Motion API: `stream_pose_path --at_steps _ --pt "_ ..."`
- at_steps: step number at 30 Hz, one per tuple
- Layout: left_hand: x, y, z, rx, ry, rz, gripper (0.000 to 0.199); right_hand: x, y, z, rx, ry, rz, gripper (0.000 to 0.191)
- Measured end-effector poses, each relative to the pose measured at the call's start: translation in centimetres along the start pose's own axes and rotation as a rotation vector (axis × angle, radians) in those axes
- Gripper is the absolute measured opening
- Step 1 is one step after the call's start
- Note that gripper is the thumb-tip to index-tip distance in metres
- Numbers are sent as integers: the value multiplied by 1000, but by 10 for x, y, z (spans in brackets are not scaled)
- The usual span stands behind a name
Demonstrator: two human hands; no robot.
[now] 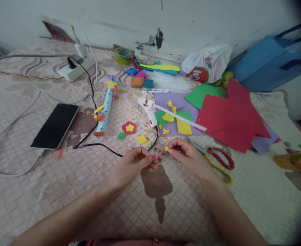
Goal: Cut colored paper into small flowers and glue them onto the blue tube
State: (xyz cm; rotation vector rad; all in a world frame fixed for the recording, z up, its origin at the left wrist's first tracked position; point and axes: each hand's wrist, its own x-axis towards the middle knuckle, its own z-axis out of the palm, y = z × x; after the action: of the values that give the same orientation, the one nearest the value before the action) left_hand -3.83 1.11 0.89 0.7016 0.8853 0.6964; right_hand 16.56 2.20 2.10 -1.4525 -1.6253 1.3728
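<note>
My left hand rests low over the table, its thumb and fingers pressed together beside small red and pink scraps. What it holds, if anything, is too small to name. Just right of the scraps, my right hand has its fingertips closed near a tiny yellow piece; whether it grips that piece is unclear. Beyond the hands lie a red foam flower with a yellow centre, a green leaf shape, a yellow square and a white glue gun with a long glue stick.
Scissors lie beside my right hand. Red foam sheets spread at the right, near a blue bag. At the left are a phone, a decorated blue strip and a power strip. A black cord crosses the table.
</note>
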Motion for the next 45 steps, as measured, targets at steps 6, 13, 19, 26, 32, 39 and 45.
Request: stream_pose_path --at_steps 6,13,19,26,32,39,45 --pt "0 -1 -2 47 -18 4 20 0 -22 6 -96 -182 -119 4" --pt "0 -4 -4 104 -44 50 19 -2 -37 11 -239 -231 -155 10" --pt "-1 -5 -3 154 -33 74 17 -1 -35 12 -280 -227 -168 13" --pt "-2 -7 -4 243 -19 121 14 1 -35 12 -386 -241 -217 14" --pt "-1 -10 -7 270 -73 132 14 3 -34 11 -462 -251 -253 15" --pt "-1 -10 -7 281 -106 159 17 2 -36 11 -450 -253 -253 15" --pt "-2 -10 -7 330 -84 168 13 1 -37 12 -458 -255 -266 16"
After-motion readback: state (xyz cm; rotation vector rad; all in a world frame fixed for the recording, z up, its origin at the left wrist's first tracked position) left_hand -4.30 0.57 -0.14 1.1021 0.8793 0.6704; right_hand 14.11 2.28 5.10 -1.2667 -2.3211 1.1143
